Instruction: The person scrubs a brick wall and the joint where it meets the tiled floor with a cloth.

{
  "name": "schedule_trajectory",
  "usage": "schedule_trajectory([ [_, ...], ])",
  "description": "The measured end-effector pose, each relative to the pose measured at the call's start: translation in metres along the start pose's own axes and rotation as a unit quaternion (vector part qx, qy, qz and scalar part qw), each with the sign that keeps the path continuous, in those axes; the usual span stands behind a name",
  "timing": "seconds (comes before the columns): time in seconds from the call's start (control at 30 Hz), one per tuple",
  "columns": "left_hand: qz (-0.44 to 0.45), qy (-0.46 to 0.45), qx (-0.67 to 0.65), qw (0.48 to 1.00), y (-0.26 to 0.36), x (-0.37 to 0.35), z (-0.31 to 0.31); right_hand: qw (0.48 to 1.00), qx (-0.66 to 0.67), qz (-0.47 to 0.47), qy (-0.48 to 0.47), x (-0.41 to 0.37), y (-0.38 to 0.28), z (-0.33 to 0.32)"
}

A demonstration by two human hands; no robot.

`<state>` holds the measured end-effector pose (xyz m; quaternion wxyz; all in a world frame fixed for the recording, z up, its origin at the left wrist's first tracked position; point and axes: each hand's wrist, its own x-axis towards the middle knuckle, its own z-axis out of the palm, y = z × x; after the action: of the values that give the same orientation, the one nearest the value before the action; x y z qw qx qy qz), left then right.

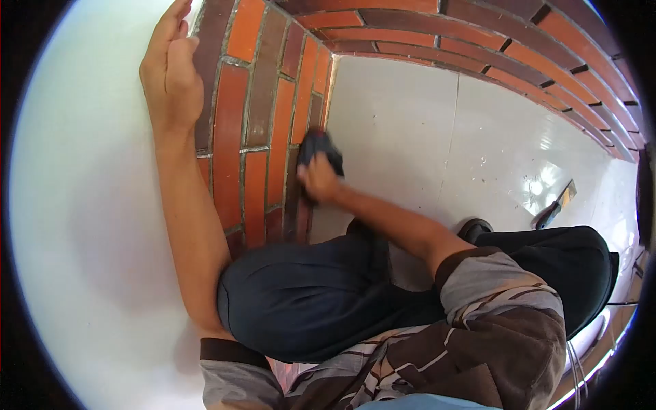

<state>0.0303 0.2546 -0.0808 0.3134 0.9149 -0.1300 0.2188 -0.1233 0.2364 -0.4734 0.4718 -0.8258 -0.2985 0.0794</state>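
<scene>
Pressed toward the low brick wall, a dark, soft-looking bundle (321, 152) is blurred by motion; whether it is a cloth or a pad I cannot tell. My right hand (320, 179) grips it with fingers closed, close to where the bricks meet the floor. My left hand (174, 78) rests at the upper edge of the brick wall (229, 109), fingers stretched out along the bricks and nothing held. Brick faces there are orange and dark brown, with grey joints.
A scraper (557, 205) with a dark handle lies on the glossy pale floor (410, 123) at the right. A second brick wall (471, 41) meets the first in a corner ahead. My bent knees (294, 294) are close below my right arm, and a pale surface (89, 205) borders the left.
</scene>
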Motion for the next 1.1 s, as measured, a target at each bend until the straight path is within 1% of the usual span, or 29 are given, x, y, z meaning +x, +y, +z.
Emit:
schedule_trajectory([
  [0.03,0.004,0.003,0.002,1.000,0.000,0.001,0.000,0.985,0.126,0.078,0.089,0.034,-0.004,-0.054],
  [0.07,0.007,0.004,0.004,1.000,0.000,-0.001,0.000,0.966,-0.114,-0.060,0.222,0.074,0.043,-0.035],
  [0.1,0.002,0.001,0.005,1.000,0.002,-0.002,0.000,0.964,0.139,0.048,0.219,0.096,0.025,-0.097],
  [0.13,0.000,-0.001,0.005,1.000,0.004,-0.001,0.000,0.987,0.072,0.038,0.140,0.115,0.044,-0.111],
  [0.2,-0.002,-0.003,-0.002,1.000,0.005,0.000,0.000,0.949,0.195,0.110,0.221,0.138,0.030,-0.128],
  [0.23,-0.004,-0.002,-0.010,1.000,0.003,0.000,0.000,0.964,0.011,0.018,0.265,0.134,0.028,-0.110],
  [0.27,-0.005,0.000,-0.019,1.000,0.000,0.001,0.000,0.935,-0.176,-0.074,0.298,0.121,0.023,-0.088],
  [0.3,0.022,-0.016,0.024,0.999,-0.006,0.001,-0.005,0.983,-0.039,-0.011,0.177,0.094,-0.025,-0.109],
  [0.33,0.026,-0.003,0.017,1.000,-0.006,0.000,-0.003,0.971,0.050,-0.027,0.230,0.069,-0.045,-0.075],
  [0.37,0.029,0.009,0.011,0.999,-0.007,0.000,-0.002,0.997,-0.062,-0.033,-0.043,0.036,-0.088,-0.104],
  [0.4,0.032,0.022,0.005,0.999,-0.007,0.000,-0.002,0.990,0.020,-0.115,0.074,0.011,-0.098,-0.084],
  [0.43,0.033,0.019,0.004,0.999,-0.007,0.000,-0.003,0.958,0.079,-0.208,0.180,-0.013,-0.109,-0.063],
  [0.5,0.024,0.018,-0.014,0.999,-0.007,0.001,-0.003,0.956,0.159,-0.220,0.114,-0.008,-0.111,-0.071],
  [0.57,0.018,0.019,-0.036,0.999,-0.007,0.000,-0.004,0.960,0.214,-0.178,-0.039,0.040,-0.093,-0.096],
  [0.6,0.017,0.021,-0.051,0.998,-0.006,0.001,-0.004,0.966,0.163,-0.202,0.014,0.076,-0.087,-0.115],
  [0.63,0.016,0.021,-0.066,0.997,-0.006,0.001,-0.003,0.982,0.079,-0.170,0.034,0.105,-0.091,-0.160],
  [0.67,0.024,0.017,-0.054,0.998,-0.008,0.000,-0.004,0.952,-0.023,-0.262,0.157,0.139,-0.088,-0.188],
  [0.7,0.035,0.013,-0.041,0.998,-0.010,0.000,-0.005,0.937,0.052,-0.208,0.277,0.171,-0.086,-0.202],
  [0.73,0.047,0.008,-0.026,0.999,-0.011,0.002,-0.006,0.922,0.053,-0.226,0.310,0.200,-0.074,-0.219],
  [0.77,0.039,0.007,-0.024,0.999,-0.009,0.003,-0.005,0.864,0.047,-0.287,0.411,0.219,-0.062,-0.235],
  [0.87,0.024,0.007,-0.010,1.000,-0.003,0.003,-0.003,0.940,0.095,-0.215,0.248,0.201,-0.010,-0.219],
  [0.93,0.021,0.009,-0.001,1.000,-0.003,0.002,-0.002,0.936,0.059,-0.108,0.330,0.181,0.033,-0.161],
  [0.97,0.021,0.012,0.006,1.000,-0.002,0.002,-0.002,0.938,0.082,-0.057,0.331,0.174,0.064,-0.124],
  [1.0,0.028,0.016,0.016,0.999,-0.003,0.002,-0.001,0.939,0.106,-0.005,0.328,0.167,0.083,-0.103],
  [1.07,0.038,0.017,0.052,0.998,-0.002,0.001,-0.001,0.948,0.162,0.140,0.234,0.147,0.091,-0.113],
  [1.1,0.039,0.017,0.056,0.998,-0.002,0.001,-0.002,0.950,0.166,0.139,0.223,0.147,0.081,-0.135],
])
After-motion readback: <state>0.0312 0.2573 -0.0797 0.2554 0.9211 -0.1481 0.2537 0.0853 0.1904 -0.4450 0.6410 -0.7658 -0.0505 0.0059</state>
